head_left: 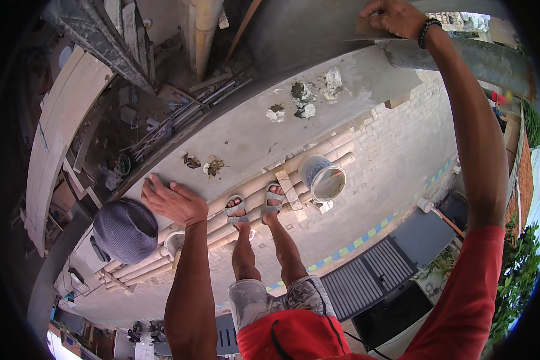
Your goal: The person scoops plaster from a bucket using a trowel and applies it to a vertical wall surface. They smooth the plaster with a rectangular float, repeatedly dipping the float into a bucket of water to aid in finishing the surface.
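Ledge [252, 141] slants from centre left to upper right; left hand [177, 203] lies splayed on it, right hand [396, 19] curls above, grip unclear. Surface work seems underway; next calls for steady bracing

Diffuse daylight, shadows soft. Paving [396, 150] right of the left hand [177, 203] pale, well lit; rubble [129, 114] beyond that hand's fingertips dim, detail sinking into brown-black. Sky strip [535, 191] right of the right hand [396, 17] washed out. Fisheye: plank [57, 141] left of the left hand bows hard; black vignette swallows the corners. Right hand slightly soft.
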